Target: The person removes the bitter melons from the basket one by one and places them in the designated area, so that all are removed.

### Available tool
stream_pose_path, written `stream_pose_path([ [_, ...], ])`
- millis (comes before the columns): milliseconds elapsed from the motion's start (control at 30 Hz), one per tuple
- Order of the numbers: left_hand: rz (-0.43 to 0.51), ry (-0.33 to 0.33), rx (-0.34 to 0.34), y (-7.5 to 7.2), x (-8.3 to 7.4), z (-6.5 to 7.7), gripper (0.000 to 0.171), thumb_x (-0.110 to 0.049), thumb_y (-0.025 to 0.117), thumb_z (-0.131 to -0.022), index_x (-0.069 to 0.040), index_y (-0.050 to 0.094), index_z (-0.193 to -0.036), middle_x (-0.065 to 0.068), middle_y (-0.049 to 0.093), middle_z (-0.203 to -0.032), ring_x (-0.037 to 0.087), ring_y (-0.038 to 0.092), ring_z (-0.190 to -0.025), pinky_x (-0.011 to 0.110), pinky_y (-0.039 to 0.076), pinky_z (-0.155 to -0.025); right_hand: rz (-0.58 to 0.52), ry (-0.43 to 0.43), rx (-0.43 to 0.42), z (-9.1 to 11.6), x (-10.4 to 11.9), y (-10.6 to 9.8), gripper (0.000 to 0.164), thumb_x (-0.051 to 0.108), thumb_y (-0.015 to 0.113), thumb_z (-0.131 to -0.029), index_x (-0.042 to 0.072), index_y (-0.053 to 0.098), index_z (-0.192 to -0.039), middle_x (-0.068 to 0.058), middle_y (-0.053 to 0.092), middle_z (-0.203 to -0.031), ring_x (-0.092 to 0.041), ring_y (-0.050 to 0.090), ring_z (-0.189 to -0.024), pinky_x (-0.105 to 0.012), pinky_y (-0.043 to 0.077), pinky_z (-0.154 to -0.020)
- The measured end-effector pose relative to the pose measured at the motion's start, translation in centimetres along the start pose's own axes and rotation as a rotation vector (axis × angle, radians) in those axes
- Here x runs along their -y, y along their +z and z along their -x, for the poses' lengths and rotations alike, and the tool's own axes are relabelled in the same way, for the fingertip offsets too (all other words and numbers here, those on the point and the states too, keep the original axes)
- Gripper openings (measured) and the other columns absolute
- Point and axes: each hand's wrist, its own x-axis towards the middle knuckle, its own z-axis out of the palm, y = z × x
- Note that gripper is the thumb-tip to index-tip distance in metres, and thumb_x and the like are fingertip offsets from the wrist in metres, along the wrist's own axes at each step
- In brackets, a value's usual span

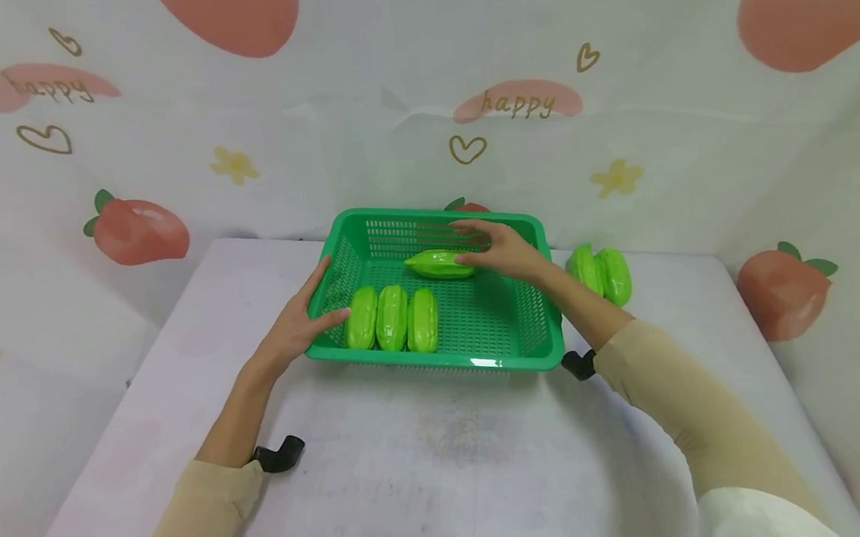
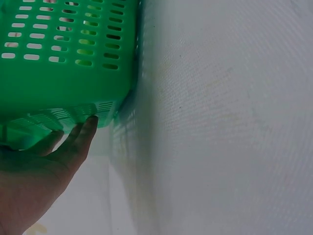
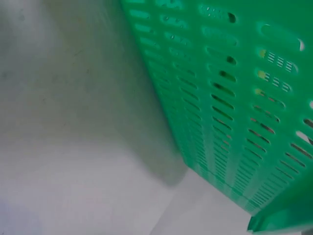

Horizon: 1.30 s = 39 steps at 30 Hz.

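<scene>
A green plastic basket [image 1: 435, 363] stands on the table. My left hand [image 1: 293, 328] grips its left rim, thumb over the inside and fingers along the outer wall; the left wrist view shows those fingers [image 2: 80, 139] against the basket. Inside, three shiny green star fruits [image 1: 392, 317] lie side by side at the front left. Another star fruit [image 1: 437, 264] lies crosswise behind them. Over its right end is my right hand [image 1: 505, 250], thumb tip at the fruit and the other fingers spread apart from it. In the right wrist view the basket wall [image 3: 220, 98] hides this hand.
Two more star fruits [image 1: 600, 274] sit on the white table [image 1: 440, 463] to the right of the basket, beside my right forearm. A cloth backdrop [image 1: 364, 126] printed with peaches and hearts hangs behind. Black wrist mounts [image 1: 279, 455] show at both sleeves.
</scene>
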Motion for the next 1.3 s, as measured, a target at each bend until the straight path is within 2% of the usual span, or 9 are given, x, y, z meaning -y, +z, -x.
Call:
stream_pose_path([
  [267, -0.013, -0.016, 0.005, -0.3, -0.4, 0.6, 0.092, -0.030, 0.067, -0.094, -0.040, 0.002, -0.159, 0.005, 0.007, -0.166, 0.035, 0.010, -0.150, 0.066, 0.017, -0.112, 0.037, 0.038, 0.029, -1.3, -0.4, 0.9, 0.059, 0.023, 0.072, -0.093, 0.008, 0.051, -0.145, -0.014, 0.053, -0.144, -0.029, 0.045, -0.136, -0.045, 0.036, -0.111],
  [500, 0.000, -0.026, 0.006, -0.2, -0.3, 0.5, 0.093, -0.030, 0.067, -0.094, -0.042, 0.001, -0.158, 0.006, 0.006, -0.166, 0.036, 0.008, -0.150, 0.067, 0.015, -0.112, 0.162, 0.082, 0.079, -2.1, -0.9, 1.2, 0.058, 0.027, 0.072, -0.093, 0.011, 0.052, -0.145, -0.010, 0.053, -0.144, -0.028, 0.050, -0.130, -0.044, 0.040, -0.106],
  [767, -0.021, -0.018, 0.008, 0.0, -0.3, 0.2, 0.092, -0.031, 0.066, -0.094, -0.042, 0.001, -0.158, 0.007, 0.006, -0.166, 0.036, 0.007, -0.150, 0.067, 0.015, -0.112, 0.231, 0.124, 0.103, -2.0, -1.4, 1.4, 0.055, 0.030, 0.071, -0.093, 0.016, 0.055, -0.144, -0.009, 0.055, -0.142, -0.026, 0.053, -0.124, -0.043, 0.043, -0.101],
  [1133, -0.003, -0.017, 0.020, 0.1, -0.4, 0.0, 0.093, -0.029, 0.066, -0.094, -0.040, -0.001, -0.158, 0.006, 0.004, -0.166, 0.035, 0.004, -0.151, 0.067, 0.013, -0.113, 0.331, 0.095, 0.175, -2.6, -1.3, 2.1, 0.067, 0.027, 0.070, -0.093, 0.017, 0.042, -0.153, -0.013, 0.052, -0.146, -0.028, 0.046, -0.134, -0.044, 0.037, -0.109],
  [1300, -0.013, -0.021, 0.015, 0.0, -0.4, 0.0, 0.092, -0.030, 0.066, -0.094, -0.041, 0.001, -0.158, 0.006, 0.005, -0.166, 0.037, 0.006, -0.151, 0.068, 0.014, -0.112, 0.361, 0.103, 0.204, -2.8, -1.2, 2.5, 0.067, 0.026, 0.070, -0.093, 0.019, 0.041, -0.153, -0.009, 0.053, -0.144, -0.023, 0.052, -0.114, -0.041, 0.042, -0.097],
])
